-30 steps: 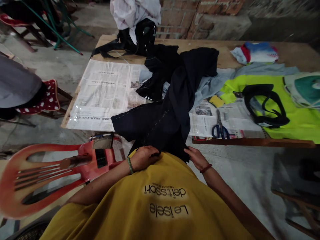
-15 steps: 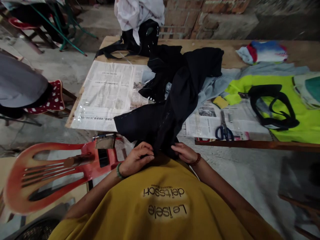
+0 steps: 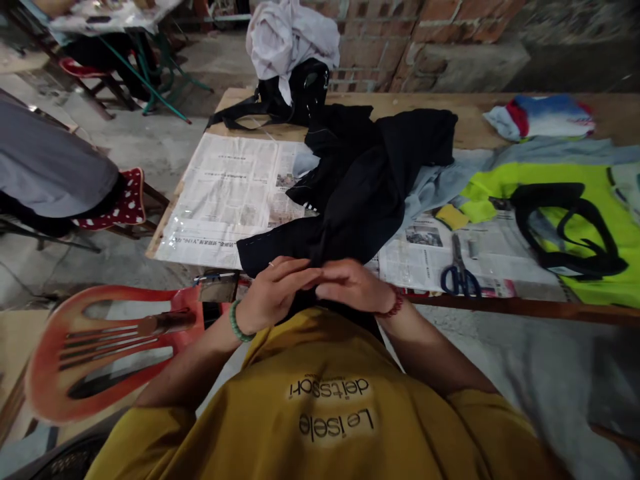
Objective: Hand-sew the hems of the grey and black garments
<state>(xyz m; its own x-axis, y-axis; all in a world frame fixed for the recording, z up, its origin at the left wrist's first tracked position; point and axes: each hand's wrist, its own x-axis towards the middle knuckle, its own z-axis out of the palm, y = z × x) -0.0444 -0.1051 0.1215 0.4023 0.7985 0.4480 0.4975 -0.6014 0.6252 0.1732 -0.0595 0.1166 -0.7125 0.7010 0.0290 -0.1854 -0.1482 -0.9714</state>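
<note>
A black garment (image 3: pixel 370 187) with a line of pale stitches along one panel lies bunched across the table and hangs over its front edge. Both of my hands are at its near end, close to my waist, with the fingertips meeting. My left hand (image 3: pixel 280 290), wearing a green bead bracelet, has its fingers bent and pressed together on the cloth. My right hand (image 3: pixel 353 287), with a dark red bracelet, is curled closed over the same cloth. The fabric between the fingers is mostly hidden, and no needle can be made out.
Newspaper (image 3: pixel 220 193) covers part of the table. To the right lie blue-handled scissors (image 3: pixel 460 273), a yellow piece (image 3: pixel 451 217), a neon-yellow cloth (image 3: pixel 600 280) and a black strap (image 3: pixel 543 193). A black bag (image 3: pixel 300 90) stands behind. A red plastic chair (image 3: pixel 115 293) and a seated person (image 3: pixel 50 160) are at left.
My hands have come together and moved slightly up, from apart at the garment's near end to fingertips meeting. The view has shifted, so the table appears lower and further right.
</note>
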